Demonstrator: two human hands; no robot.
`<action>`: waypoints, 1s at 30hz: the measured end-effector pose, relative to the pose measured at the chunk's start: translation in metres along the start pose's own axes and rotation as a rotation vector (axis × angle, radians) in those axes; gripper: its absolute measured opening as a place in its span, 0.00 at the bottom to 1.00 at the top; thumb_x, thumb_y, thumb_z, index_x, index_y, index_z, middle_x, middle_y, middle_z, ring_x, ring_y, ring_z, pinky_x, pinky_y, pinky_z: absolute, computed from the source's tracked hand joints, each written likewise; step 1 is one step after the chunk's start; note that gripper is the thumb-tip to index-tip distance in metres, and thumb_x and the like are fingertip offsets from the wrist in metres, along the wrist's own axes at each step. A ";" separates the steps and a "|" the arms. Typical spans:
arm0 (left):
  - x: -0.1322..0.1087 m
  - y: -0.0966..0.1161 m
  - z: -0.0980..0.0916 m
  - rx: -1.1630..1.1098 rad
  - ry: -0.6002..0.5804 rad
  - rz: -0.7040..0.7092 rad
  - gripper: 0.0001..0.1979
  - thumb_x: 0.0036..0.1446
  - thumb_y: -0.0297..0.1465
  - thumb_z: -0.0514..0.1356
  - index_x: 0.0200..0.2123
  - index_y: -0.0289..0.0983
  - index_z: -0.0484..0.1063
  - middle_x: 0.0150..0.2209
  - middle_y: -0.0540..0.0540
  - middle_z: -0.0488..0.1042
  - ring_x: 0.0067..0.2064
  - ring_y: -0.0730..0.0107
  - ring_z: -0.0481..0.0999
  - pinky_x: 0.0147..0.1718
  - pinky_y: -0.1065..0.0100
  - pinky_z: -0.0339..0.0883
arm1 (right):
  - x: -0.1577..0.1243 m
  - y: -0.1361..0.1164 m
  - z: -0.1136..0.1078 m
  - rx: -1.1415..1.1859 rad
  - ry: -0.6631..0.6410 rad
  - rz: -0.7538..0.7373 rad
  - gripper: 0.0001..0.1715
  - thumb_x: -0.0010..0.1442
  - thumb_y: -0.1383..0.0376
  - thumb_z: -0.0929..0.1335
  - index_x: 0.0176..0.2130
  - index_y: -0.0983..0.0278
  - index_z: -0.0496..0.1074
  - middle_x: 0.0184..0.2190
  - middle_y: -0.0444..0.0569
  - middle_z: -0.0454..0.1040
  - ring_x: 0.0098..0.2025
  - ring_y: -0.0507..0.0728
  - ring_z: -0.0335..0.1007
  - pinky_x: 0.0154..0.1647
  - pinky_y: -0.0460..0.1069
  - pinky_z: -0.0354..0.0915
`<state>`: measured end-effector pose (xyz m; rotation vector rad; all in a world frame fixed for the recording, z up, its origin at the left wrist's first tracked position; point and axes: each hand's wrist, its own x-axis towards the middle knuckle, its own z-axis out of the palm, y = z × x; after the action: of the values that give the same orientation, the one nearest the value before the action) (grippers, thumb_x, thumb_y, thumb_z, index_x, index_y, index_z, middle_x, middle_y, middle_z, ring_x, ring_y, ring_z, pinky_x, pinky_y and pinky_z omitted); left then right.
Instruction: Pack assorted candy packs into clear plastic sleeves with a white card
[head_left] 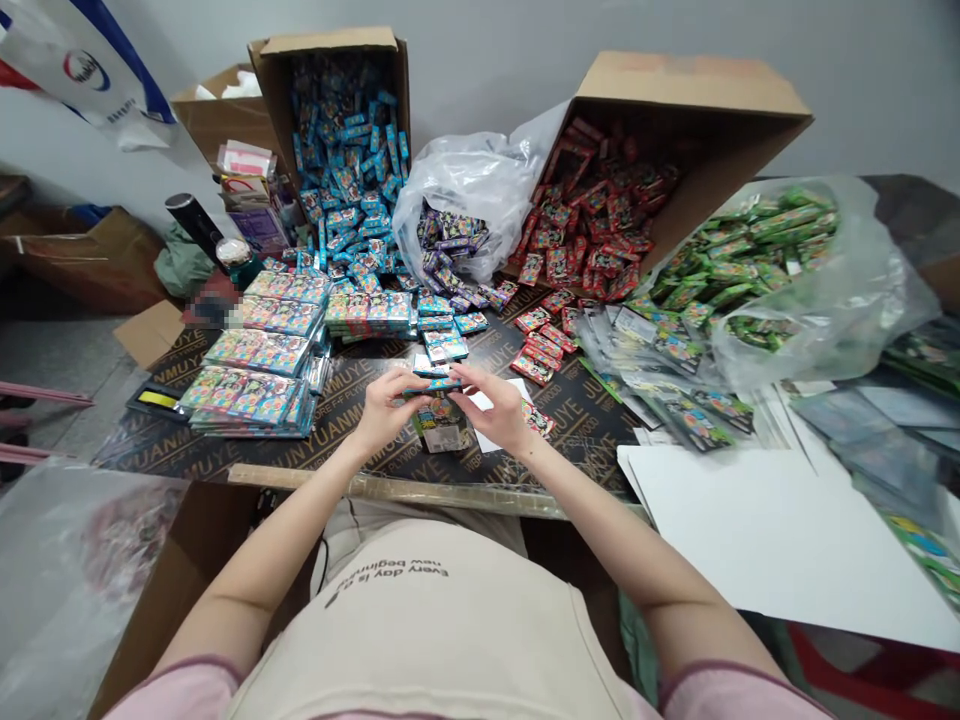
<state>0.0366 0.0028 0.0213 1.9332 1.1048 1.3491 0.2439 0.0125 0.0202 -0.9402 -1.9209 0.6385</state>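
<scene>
My left hand (386, 408) and my right hand (499, 408) meet over the near edge of the dark printed table (577, 410). Between their pinched fingers they hold a small stack of blue packets (435, 383). Under the hands lies a clear sleeve with a packet (442, 428) in it, and a white card (487, 405) shows behind my right fingers. A red packet (538, 420) lies just right of my right hand.
Stacks of filled sleeves (259, 365) stand at the left. Tipped cartons spill blue packets (349, 170) and red packets (592, 215); bags hold purple packets (450, 240) and green packets (742, 255). A white board (757, 540) lies at the right, an open carton (172, 590) at lower left.
</scene>
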 end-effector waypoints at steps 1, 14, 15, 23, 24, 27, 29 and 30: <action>0.000 0.003 0.002 0.020 -0.005 0.055 0.06 0.55 0.33 0.65 0.36 0.38 0.77 0.34 0.45 0.76 0.37 0.67 0.76 0.37 0.66 0.70 | 0.003 -0.003 -0.005 0.005 0.003 0.012 0.22 0.62 0.58 0.67 0.55 0.57 0.69 0.44 0.51 0.78 0.43 0.58 0.75 0.43 0.54 0.72; 0.003 -0.009 0.031 0.040 -0.085 0.022 0.04 0.56 0.27 0.62 0.32 0.37 0.78 0.33 0.43 0.80 0.36 0.64 0.79 0.37 0.63 0.73 | 0.065 -0.016 -0.055 0.108 -0.501 0.212 0.14 0.55 0.56 0.69 0.27 0.64 0.69 0.30 0.46 0.72 0.36 0.54 0.67 0.41 0.50 0.61; 0.003 -0.008 0.030 0.008 -0.075 0.002 0.02 0.54 0.27 0.63 0.30 0.36 0.77 0.33 0.43 0.80 0.35 0.64 0.80 0.36 0.62 0.73 | 0.065 -0.015 -0.053 0.124 -0.575 0.233 0.13 0.54 0.57 0.69 0.27 0.64 0.69 0.28 0.45 0.71 0.34 0.53 0.66 0.38 0.49 0.60; 0.005 0.008 0.033 0.023 -0.067 0.043 0.05 0.48 0.22 0.61 0.28 0.36 0.74 0.34 0.43 0.81 0.37 0.64 0.80 0.39 0.63 0.72 | 0.070 -0.015 -0.040 -0.075 -0.743 0.357 0.08 0.52 0.64 0.68 0.27 0.67 0.70 0.23 0.43 0.70 0.27 0.50 0.62 0.29 0.46 0.53; 0.005 0.010 0.035 0.030 -0.064 0.040 0.04 0.48 0.23 0.61 0.28 0.36 0.74 0.33 0.43 0.80 0.36 0.64 0.80 0.38 0.63 0.72 | 0.071 -0.015 -0.040 -0.084 -0.744 0.360 0.08 0.52 0.64 0.68 0.26 0.67 0.70 0.22 0.43 0.70 0.27 0.50 0.61 0.28 0.46 0.53; 0.004 0.012 0.042 0.056 -0.029 -0.013 0.05 0.49 0.29 0.65 0.25 0.37 0.72 0.30 0.45 0.79 0.34 0.65 0.78 0.36 0.64 0.70 | 0.071 -0.015 -0.041 -0.075 -0.749 0.365 0.08 0.51 0.64 0.68 0.25 0.66 0.69 0.21 0.42 0.69 0.26 0.50 0.60 0.28 0.45 0.52; 0.005 0.013 0.048 0.070 0.014 -0.048 0.10 0.47 0.34 0.68 0.23 0.37 0.70 0.27 0.46 0.77 0.31 0.66 0.77 0.34 0.66 0.68 | 0.070 -0.012 -0.043 -0.057 -0.743 0.373 0.08 0.50 0.63 0.68 0.24 0.66 0.69 0.20 0.42 0.68 0.25 0.50 0.60 0.27 0.45 0.52; 0.005 0.013 0.050 0.074 0.037 -0.061 0.12 0.46 0.34 0.69 0.22 0.37 0.69 0.26 0.47 0.77 0.30 0.67 0.76 0.33 0.66 0.67 | 0.069 -0.010 -0.043 -0.045 -0.732 0.379 0.08 0.50 0.63 0.68 0.24 0.66 0.69 0.20 0.41 0.68 0.25 0.49 0.59 0.27 0.45 0.52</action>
<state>0.0886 0.0021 0.0160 1.9172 1.2374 1.3337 0.2556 0.0653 0.0811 -1.2246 -2.4054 1.3043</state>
